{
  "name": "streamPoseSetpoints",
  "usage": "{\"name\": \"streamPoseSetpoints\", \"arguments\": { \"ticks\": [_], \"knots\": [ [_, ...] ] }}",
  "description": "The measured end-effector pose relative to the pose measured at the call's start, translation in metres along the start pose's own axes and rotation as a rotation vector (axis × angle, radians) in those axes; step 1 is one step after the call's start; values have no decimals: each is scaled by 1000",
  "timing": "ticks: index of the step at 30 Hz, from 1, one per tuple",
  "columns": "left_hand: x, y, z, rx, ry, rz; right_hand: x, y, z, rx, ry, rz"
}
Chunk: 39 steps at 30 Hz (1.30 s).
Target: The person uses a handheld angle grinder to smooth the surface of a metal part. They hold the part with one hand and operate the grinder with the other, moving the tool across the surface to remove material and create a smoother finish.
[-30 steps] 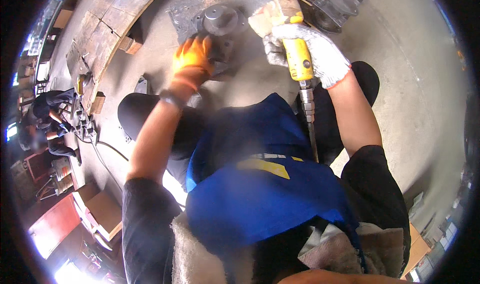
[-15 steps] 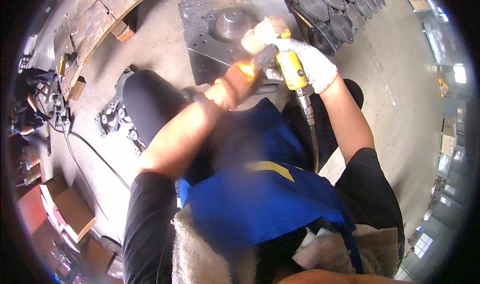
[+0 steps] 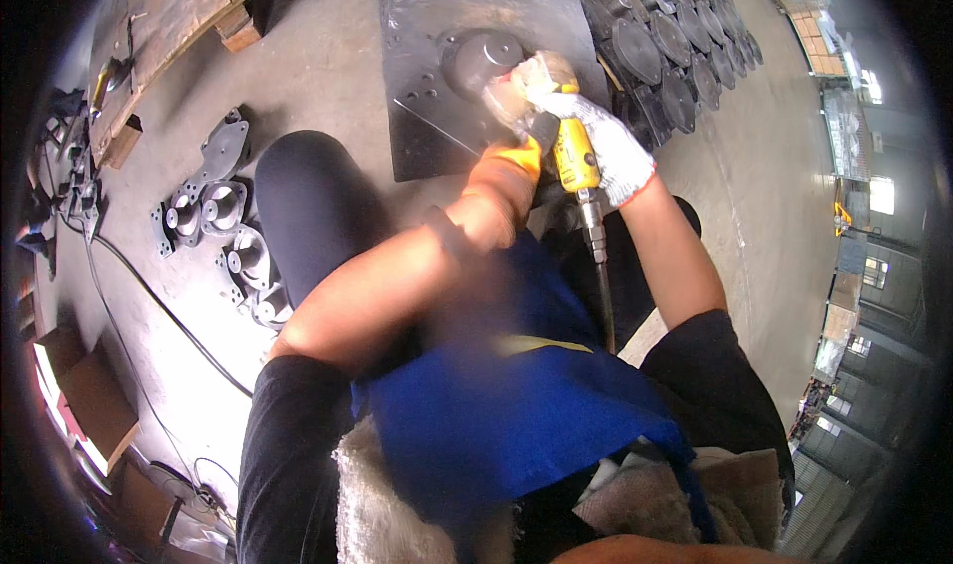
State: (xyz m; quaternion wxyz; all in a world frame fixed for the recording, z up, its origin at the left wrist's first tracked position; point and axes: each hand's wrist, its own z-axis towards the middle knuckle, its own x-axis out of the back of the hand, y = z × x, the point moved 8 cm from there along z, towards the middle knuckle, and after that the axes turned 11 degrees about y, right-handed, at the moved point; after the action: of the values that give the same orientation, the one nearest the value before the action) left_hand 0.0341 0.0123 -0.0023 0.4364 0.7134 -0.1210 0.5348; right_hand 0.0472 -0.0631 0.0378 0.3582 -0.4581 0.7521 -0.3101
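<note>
The yellow, barrel-shaped hand-held power tool (image 3: 576,162) is over the near-right side of a round dark metal hub (image 3: 481,60), on a flat dark steel plate (image 3: 427,28). The right hand (image 3: 611,147), in a white knitted glove, is wrapped round the tool from the right; its fingers are curled closed on the body, the tips hidden. The left hand (image 3: 511,167), in an orange glove with dark fingertips, is at the tool's near-left side. Its fingers are partly hidden; whether they pinch the tool cannot be told.

Handling: the tool is likely dense, rigid and moderately heavy, with smooth casing that may slip under a loose glove. Grip the yellow barrel, with a second hold beside the tan-wrapped head (image 3: 551,70). The front of the head is blurred; contact with the hub cannot be confirmed.

Obstructions: a hose (image 3: 607,296) runs from the silver coupling (image 3: 592,221) toward the person's lap and may limit tool rotation. Rows of dark castings (image 3: 640,53) lie just beside the plate on the right. Flanged metal parts (image 3: 223,202) lie on the floor to the left, past the dark-clothed knee (image 3: 313,177). A wooden bench (image 3: 189,8) stands far left.
</note>
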Motion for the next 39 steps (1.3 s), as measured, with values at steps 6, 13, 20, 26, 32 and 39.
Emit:
{"name": "streamPoseSetpoints", "arguments": {
  "ticks": [6,13,20,26,32,39],
  "knots": [
    [-28,-24,8,366,445,-999,18,7,-13,-38,135,97],
    [-49,-2,25,296,425,-959,82,11,6,-12,3,157],
    [-45,-4,8,437,244,-786,20,-3,-17,-54,76,10],
    [-36,-19,24,317,328,-450,3,-3,-9,93,26,-7],
    [-45,-17,1,429,697,-1035,22,-3,-19,418,-122,-258],
    [-1,23,13,317,525,-1219,44,-20,-34,52,43,204]
  ]
}}
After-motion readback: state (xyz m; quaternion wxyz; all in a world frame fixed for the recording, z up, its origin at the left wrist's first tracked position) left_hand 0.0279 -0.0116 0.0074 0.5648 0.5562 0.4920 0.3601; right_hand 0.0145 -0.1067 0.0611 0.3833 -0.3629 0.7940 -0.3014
